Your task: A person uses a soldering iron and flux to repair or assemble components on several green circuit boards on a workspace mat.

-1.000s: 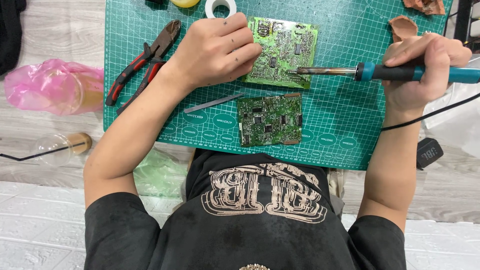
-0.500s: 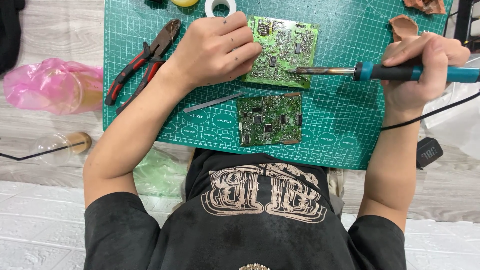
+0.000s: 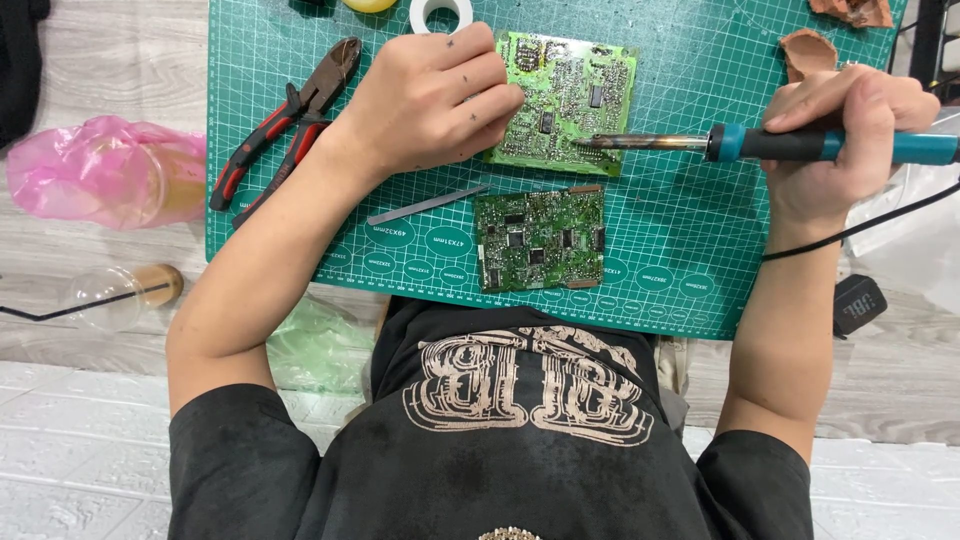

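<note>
Meanwhile, right hand point(image 3: 835, 140) holds soldering iron point(image 3: 800, 146) to circuit board point(image 3: 570, 100).

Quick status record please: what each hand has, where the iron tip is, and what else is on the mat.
left hand: pressed flat on the larger circuit board
right hand: grips the soldering iron by its blue handle
iron tip: at the larger board's lower right edge
smaller circuit board: lies apart, nearer the person
cutting mat: also bears pliers, tweezers, tape roll
</note>
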